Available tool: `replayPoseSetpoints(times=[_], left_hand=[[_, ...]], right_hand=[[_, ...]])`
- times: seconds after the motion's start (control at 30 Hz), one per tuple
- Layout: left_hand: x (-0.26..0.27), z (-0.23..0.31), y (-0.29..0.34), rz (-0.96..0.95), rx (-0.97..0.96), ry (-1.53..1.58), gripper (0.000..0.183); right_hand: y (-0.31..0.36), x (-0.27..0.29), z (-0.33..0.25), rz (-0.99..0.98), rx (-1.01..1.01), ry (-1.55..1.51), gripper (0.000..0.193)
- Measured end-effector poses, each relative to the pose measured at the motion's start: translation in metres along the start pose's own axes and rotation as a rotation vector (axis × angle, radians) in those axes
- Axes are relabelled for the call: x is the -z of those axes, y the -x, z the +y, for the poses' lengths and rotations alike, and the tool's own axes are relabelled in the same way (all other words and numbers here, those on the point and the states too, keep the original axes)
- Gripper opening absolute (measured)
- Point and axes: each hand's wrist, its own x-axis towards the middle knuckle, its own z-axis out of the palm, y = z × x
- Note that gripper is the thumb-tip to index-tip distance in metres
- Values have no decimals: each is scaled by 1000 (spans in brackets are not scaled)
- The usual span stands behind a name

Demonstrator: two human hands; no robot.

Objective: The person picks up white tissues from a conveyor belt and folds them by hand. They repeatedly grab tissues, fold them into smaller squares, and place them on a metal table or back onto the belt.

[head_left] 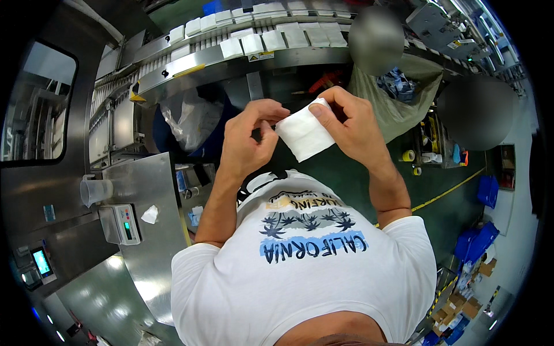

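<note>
In front of my chest, my right hand (353,124) grips a folded white cloth-like sheet (306,134) by its upper right corner, thumb on top and fingers behind. The sheet is square and flat, tilted in the air. My left hand (251,132) is at its left corner, fingers bent and thumb apart from the index finger. Whether its fingertips touch the sheet is hard to see. Beyond my hands runs a roller conveyor (156,74) carrying several similar white flat pieces (252,44) in rows.
A blue bin (214,147) with a clear liner stands under the conveyor. To the right is a large greenish bag (369,106). A steel table (153,242) at my left bears a scale (119,224), a plastic jug (95,190) and a crumpled white piece (150,214). Blue crates (476,239) lie far right.
</note>
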Motion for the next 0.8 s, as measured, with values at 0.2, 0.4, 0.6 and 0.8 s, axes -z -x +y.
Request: replayPoseSetpoints(times=[0.2, 0.4, 0.6, 0.8], left_hand=[[-3, -15, 5, 246, 60, 264, 14], [48, -218, 89, 2, 464, -400, 23], [81, -222, 266, -1135, 547, -466, 21], [110, -177, 114, -530, 597, -420, 17]], right_hand=[[6, 9, 0, -2, -56, -23, 19], [15, 21, 11, 16, 107, 54, 23], [13, 31, 29, -85, 181, 51, 30], [4, 42, 33, -270, 159, 113, 27]])
